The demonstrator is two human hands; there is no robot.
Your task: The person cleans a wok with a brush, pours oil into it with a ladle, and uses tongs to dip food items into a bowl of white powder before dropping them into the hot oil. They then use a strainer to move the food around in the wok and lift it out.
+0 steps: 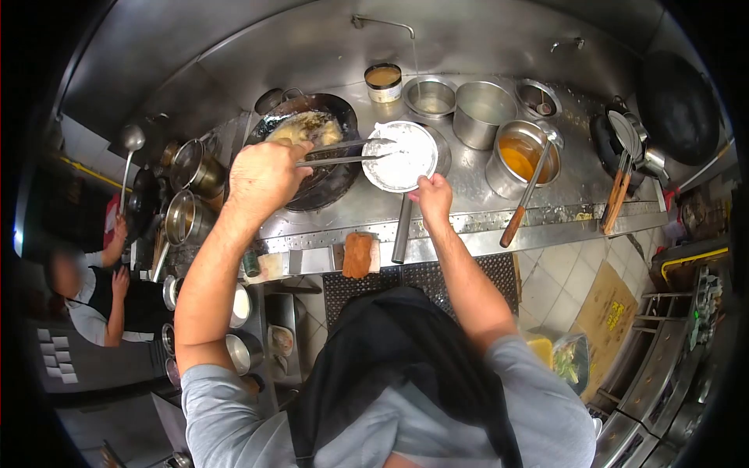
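Observation:
My left hand (pixel 265 178) is closed round metal tongs (pixel 335 161). The tips of the tongs reach over a round bowl (pixel 367 173) and touch or hang just above the white, flour-like stuff (pixel 409 160) in it. My right hand (pixel 434 200) grips the near right rim of this bowl with thumb and fingers. Partly hidden beneath the bowl is a metal pan whose long handle (pixel 402 230) points toward me. Left of the bowl, a black wok (pixel 324 195) holds bubbling oil with pale yellow food (pixel 312 129) frying in it.
Behind the bowl stand a tin (pixel 385 90), a basin (pixel 431 84) under a running tap (pixel 390 22), and a steel pot (pixel 477 125). A ladle (pixel 530 187) rests across a pot of orange liquid (pixel 496 183). A brown cloth or sponge (pixel 358 256) lies at the counter edge. Another person (pixel 101 292) works at left.

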